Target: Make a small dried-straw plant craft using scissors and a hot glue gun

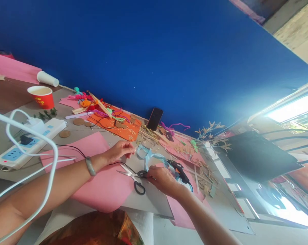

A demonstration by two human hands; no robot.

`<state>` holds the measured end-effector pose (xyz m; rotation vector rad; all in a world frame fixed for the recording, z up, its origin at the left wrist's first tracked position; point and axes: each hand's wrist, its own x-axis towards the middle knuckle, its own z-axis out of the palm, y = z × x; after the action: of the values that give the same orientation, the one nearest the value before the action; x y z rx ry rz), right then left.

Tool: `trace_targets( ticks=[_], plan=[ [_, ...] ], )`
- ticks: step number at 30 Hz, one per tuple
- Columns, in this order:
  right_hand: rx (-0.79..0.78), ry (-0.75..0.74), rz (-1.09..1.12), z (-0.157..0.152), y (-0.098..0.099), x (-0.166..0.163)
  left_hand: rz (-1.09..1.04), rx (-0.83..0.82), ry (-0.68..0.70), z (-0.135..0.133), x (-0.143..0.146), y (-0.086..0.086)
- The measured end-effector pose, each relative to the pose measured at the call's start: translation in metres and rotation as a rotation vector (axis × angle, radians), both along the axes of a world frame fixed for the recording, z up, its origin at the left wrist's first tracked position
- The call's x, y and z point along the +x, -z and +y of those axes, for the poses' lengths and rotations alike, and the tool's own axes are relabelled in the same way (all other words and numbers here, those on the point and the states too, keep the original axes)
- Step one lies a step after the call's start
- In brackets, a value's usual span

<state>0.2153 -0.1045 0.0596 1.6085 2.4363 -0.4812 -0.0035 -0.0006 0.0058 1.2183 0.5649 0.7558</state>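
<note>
My right hand (161, 176) has its fingers closed at one black handle loop of a pair of scissors (138, 183). The scissors' blades are parted and point left, toward my other hand. Further left, my left hand (120, 150) is closed with thumb and fingertips together above pink paper (105, 187). Whatever is in that pinch, if anything, is too small to make out. A light blue ribbon (149, 156) lies loosely curled between and beyond my hands. Just past my right hand is a black hot glue gun (180, 172).
A white power strip (14, 154) with looping white cables (51, 177) is at left, near a red paper cup (43, 98). Along the blue panel (143, 51) are pipe cleaners (84, 102), orange paper (128, 131), a leaning phone (155, 118) and dried stems (212, 136).
</note>
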Motion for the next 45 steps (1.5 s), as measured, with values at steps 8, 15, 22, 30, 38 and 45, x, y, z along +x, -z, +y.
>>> trace_targets(
  ticks=[8,15,22,30,38,45],
  plan=[
    [0.008,0.143,0.364,0.002,-0.014,0.002,0.001,-0.029,-0.007,-0.002,0.001,-0.002],
    [-0.149,0.334,1.054,0.004,-0.056,-0.01,-0.01,-0.028,0.023,-0.004,0.001,-0.005],
    [0.014,0.289,0.94,0.019,-0.081,-0.027,-0.02,-0.043,0.03,-0.002,-0.001,-0.007],
    [0.015,0.023,0.151,0.016,-0.007,-0.036,-0.008,-0.063,0.008,-0.004,0.001,-0.012],
    [0.084,-0.076,0.148,0.012,0.025,-0.023,0.004,-0.06,0.016,-0.004,0.001,-0.014],
    [0.055,0.081,0.349,0.01,0.014,-0.025,-0.001,-0.052,0.025,-0.003,0.001,-0.01]
  ],
)
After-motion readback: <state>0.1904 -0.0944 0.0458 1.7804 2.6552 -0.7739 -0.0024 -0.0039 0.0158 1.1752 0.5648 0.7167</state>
